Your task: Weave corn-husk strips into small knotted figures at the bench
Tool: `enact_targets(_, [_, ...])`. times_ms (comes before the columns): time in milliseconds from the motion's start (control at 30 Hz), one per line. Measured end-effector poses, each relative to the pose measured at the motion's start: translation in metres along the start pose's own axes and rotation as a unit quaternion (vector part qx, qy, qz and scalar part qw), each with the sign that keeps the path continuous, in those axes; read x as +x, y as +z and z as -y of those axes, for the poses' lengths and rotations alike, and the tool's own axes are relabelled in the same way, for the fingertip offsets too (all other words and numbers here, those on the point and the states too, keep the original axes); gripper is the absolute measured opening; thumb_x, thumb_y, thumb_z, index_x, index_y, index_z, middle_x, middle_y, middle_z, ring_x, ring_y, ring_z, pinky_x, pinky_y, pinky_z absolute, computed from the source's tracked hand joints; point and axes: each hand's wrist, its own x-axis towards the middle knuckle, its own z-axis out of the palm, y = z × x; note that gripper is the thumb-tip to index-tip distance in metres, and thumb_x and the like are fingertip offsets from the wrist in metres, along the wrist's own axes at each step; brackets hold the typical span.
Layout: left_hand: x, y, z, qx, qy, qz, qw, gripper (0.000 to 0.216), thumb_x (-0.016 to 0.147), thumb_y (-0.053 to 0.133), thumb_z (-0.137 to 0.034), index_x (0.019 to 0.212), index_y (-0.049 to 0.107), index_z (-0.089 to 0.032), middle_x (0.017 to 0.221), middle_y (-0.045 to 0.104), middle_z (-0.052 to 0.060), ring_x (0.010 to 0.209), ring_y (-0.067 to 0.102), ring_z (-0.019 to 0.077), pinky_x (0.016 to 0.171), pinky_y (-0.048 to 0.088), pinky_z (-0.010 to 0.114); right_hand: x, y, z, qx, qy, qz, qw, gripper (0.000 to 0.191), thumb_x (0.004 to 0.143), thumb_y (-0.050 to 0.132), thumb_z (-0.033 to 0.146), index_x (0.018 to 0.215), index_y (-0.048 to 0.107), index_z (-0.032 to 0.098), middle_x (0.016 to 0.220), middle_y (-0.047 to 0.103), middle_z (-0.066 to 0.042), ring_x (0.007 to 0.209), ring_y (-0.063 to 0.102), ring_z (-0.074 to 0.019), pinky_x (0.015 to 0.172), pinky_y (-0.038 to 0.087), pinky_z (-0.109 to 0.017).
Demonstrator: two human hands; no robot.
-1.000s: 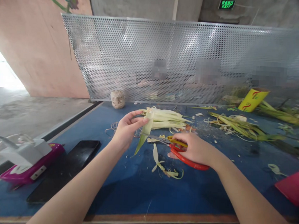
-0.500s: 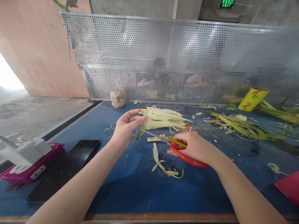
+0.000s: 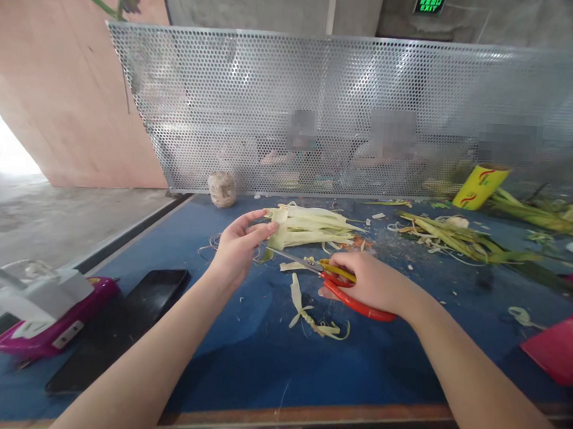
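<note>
My left hand [image 3: 233, 247] pinches a short, pale green piece of leaf or husk [image 3: 278, 232] between thumb and fingers. Wrapped in my right hand [image 3: 377, 281] is a pair of scissors [image 3: 361, 307] with red and yellow handles. Its blades point left, with the tips at the lower end of the pale piece; they look closed or nearly so. Behind the piece lies a bundle of pale husk strips [image 3: 319, 226] on the blue table. Nearer to me rests a small braided husk figure [image 3: 307, 316], and a loose scrap [image 3: 293, 265] lies by the blades.
A black phone [image 3: 119, 327] and a purple power strip [image 3: 73, 324] with a white plug sit at left. A carved pale lump [image 3: 221, 190] stands before the perforated metal screen [image 3: 273, 110]. Green stalks [image 3: 454, 241], a yellow roll [image 3: 481, 187] and a red object [image 3: 560, 344] are at right.
The view has shifted slightly, so things sit a little further left. Less of the green tip shows below the pale piece. Both hands keep nearly the same pose.
</note>
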Motion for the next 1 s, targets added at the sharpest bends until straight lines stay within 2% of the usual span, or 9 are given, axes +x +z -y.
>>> enact_targets(367, [0.003, 0.000, 0.002, -0.020, 0.019, -0.040, 0.999, 0.039, 0.051, 0.078, -0.019, 0.086, 0.062, -0.014, 0.064, 0.067, 0.000, 0.053, 0.055, 0.0085, 0.048, 0.037, 0.021, -0.001, -0.003, 0.003, -0.014, 0.009, 0.005, 1.000, 0.038, 0.071, 0.053, 0.058, 0.067, 0.053, 0.020, 0.061, 0.060, 0.001, 0.054, 0.054, -0.0139, 0.050, 0.033, -0.023])
enact_targets(633, [0.009, -0.005, -0.009, -0.065, 0.081, -0.080, 0.991, 0.032, 0.054, 0.075, -0.018, 0.083, 0.063, -0.015, 0.065, 0.065, -0.001, 0.049, 0.052, 0.0054, 0.045, 0.035, 0.019, 0.003, -0.003, -0.001, -0.032, 0.029, -0.013, 0.999, 0.039, 0.070, 0.054, 0.058, 0.067, 0.054, 0.020, 0.065, 0.062, -0.001, 0.055, 0.054, -0.0138, 0.049, 0.032, -0.023])
enact_targets(767, [0.010, -0.006, -0.006, -0.046, 0.063, -0.094, 0.993, 0.033, 0.051, 0.076, -0.018, 0.081, 0.062, -0.015, 0.063, 0.065, 0.000, 0.051, 0.055, 0.0082, 0.046, 0.036, 0.021, 0.001, -0.005, -0.003, -0.031, 0.026, -0.024, 0.999, 0.037, 0.073, 0.053, 0.056, 0.071, 0.053, 0.019, 0.066, 0.062, -0.002, 0.056, 0.054, -0.0145, 0.050, 0.034, -0.024])
enact_targets(933, [0.011, -0.006, -0.002, -0.039, 0.069, -0.102, 0.992, 0.032, 0.050, 0.077, -0.019, 0.078, 0.062, -0.015, 0.065, 0.066, 0.000, 0.055, 0.056, 0.0086, 0.046, 0.036, 0.020, -0.003, -0.008, -0.004, -0.005, -0.024, -0.016, 1.000, 0.044, 0.073, 0.055, 0.054, 0.098, 0.054, 0.018, 0.096, 0.064, -0.009, 0.079, 0.059, -0.0201, 0.064, 0.042, -0.027])
enact_targets(1000, [0.010, -0.005, -0.003, -0.035, 0.068, -0.101, 0.992, 0.032, 0.051, 0.077, -0.019, 0.079, 0.062, -0.015, 0.065, 0.066, 0.000, 0.056, 0.057, 0.0089, 0.046, 0.037, 0.020, -0.003, -0.007, -0.004, -0.001, -0.032, -0.009, 0.999, 0.046, 0.073, 0.054, 0.055, 0.102, 0.052, 0.019, 0.102, 0.062, -0.009, 0.085, 0.059, -0.0216, 0.068, 0.043, -0.028])
